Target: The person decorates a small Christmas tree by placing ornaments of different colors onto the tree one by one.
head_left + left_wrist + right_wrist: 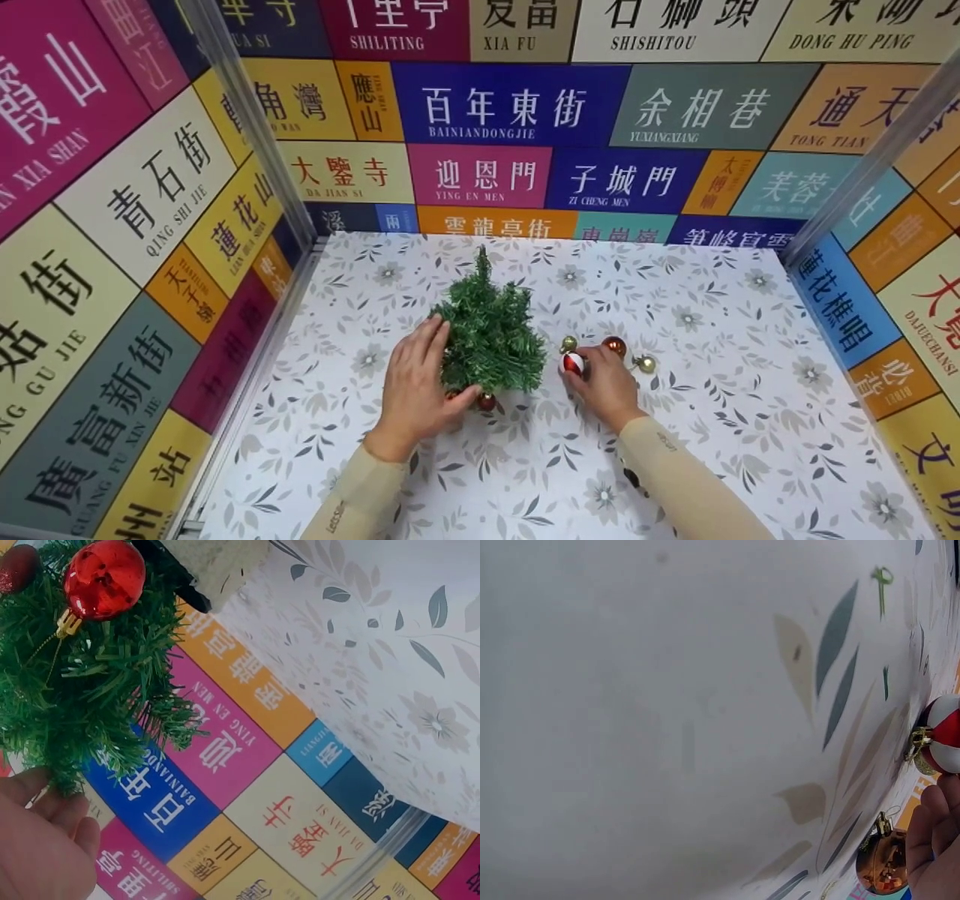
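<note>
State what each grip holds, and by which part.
Right grip pinches the red-and-white ball by its round body, not its gold cap. Left grip touches tree branches; whether it holds them is unclear.

Head view bright; right wrist view dimmer — tabletop point(630, 690) blurred (red bauble point(105, 579) glinting).

Head view downward onto tree point(491, 337)

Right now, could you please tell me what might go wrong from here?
The red-and-white ball pinched by the right hand is round and might slip and roll away. The copper ball lies close to that hand and could get nudged. The left hand has its thumb near a red ball low on the small tree, and might knock it loose.
</note>
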`<action>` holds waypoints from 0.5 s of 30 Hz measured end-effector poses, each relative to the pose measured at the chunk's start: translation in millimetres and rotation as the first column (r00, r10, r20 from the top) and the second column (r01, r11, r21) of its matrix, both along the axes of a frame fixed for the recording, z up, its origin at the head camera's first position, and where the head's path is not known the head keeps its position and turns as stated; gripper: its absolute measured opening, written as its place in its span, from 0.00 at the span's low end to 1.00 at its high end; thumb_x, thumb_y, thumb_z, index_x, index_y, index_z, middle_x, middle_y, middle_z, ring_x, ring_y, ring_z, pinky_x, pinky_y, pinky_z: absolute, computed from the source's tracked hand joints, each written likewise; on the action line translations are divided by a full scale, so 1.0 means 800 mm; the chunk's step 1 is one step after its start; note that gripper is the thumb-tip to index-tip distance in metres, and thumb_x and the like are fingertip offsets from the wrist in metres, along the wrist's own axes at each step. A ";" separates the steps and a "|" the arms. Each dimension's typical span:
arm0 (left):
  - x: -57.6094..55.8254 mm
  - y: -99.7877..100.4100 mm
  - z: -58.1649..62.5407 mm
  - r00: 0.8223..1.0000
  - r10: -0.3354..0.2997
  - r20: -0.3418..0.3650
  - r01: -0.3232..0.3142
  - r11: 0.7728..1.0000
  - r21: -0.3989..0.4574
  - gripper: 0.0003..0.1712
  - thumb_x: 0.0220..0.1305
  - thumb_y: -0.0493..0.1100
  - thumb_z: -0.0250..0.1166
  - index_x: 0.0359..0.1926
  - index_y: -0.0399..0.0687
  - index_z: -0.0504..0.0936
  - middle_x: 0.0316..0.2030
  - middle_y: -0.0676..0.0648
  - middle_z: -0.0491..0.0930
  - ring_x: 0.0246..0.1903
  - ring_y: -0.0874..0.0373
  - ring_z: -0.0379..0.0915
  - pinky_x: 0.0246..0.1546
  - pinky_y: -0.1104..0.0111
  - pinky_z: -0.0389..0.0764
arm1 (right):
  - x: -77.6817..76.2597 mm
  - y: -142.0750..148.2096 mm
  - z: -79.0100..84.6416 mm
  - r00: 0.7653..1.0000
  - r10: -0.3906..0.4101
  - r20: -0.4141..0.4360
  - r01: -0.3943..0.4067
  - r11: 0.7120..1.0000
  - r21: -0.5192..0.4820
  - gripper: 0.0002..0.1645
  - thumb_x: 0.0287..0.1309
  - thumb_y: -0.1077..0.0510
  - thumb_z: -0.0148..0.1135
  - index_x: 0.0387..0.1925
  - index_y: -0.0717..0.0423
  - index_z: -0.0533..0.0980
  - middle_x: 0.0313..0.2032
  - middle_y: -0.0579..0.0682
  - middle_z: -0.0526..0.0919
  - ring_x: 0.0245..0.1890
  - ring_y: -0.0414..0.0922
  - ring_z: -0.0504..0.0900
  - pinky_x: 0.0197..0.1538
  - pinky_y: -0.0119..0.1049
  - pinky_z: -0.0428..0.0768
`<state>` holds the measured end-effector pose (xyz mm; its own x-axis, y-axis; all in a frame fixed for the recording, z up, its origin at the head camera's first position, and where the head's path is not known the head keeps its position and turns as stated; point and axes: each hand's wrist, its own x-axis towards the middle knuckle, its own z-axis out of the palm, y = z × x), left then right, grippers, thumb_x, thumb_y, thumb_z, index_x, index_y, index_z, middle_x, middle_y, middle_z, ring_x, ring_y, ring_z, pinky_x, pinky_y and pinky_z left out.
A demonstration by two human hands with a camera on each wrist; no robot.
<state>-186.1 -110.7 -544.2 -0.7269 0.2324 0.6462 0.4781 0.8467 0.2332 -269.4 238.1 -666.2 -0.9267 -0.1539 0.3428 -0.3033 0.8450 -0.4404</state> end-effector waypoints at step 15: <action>-0.001 -0.011 0.005 0.995 -0.015 0.097 0.016 1.000 -0.018 0.60 0.53 0.74 0.65 0.75 0.41 0.59 0.74 0.41 0.57 0.71 0.47 0.54 0.69 0.51 0.57 | 0.001 -0.002 0.001 1.000 0.002 -0.010 -0.002 1.000 0.001 0.29 0.53 0.44 0.74 0.53 0.54 0.80 0.46 0.51 0.78 0.46 0.51 0.77 0.47 0.50 0.78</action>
